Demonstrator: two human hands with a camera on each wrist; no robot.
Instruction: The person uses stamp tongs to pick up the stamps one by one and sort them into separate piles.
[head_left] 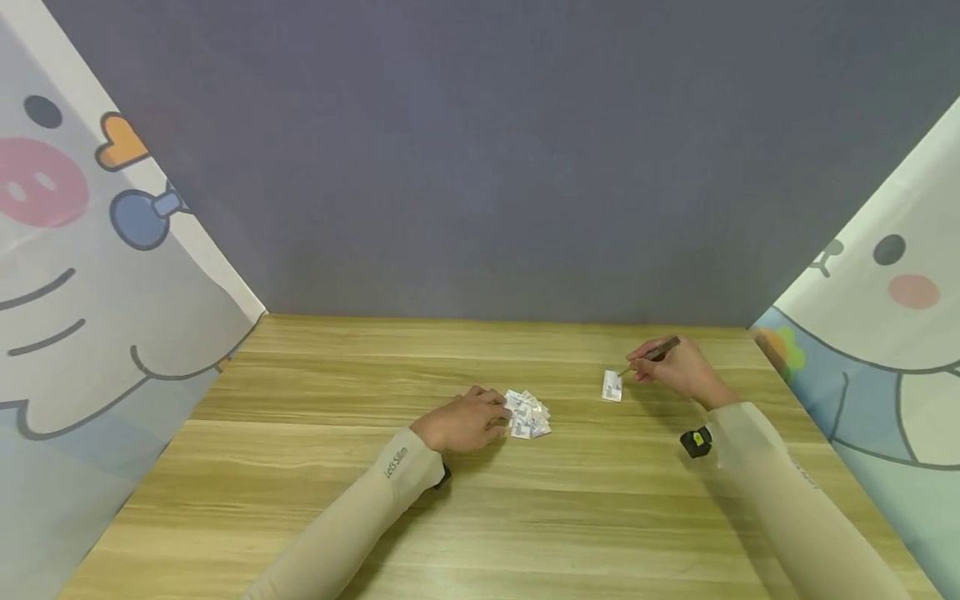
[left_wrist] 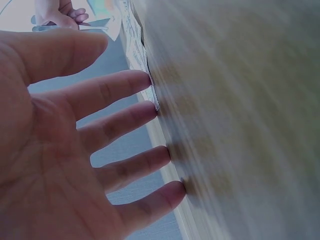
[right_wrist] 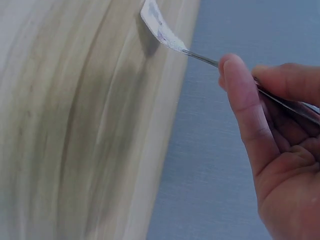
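Note:
My right hand pinches a pair of tweezers between thumb and fingers. The tweezers' tips grip the end of a small white paper slip, printed with grey marks. In the right wrist view this slip bends and casts a shadow on the wood. Left of it, a pile of similar paper slips lies loosely spread on the table. My left hand is spread at the pile's left side, its fingertips down at the tabletop. Two of them touch the edge of the slips in the left wrist view.
The wooden table ends at a plain grey panel behind. Cartoon-printed panels flank it on both sides. A small black device sits by the right sleeve.

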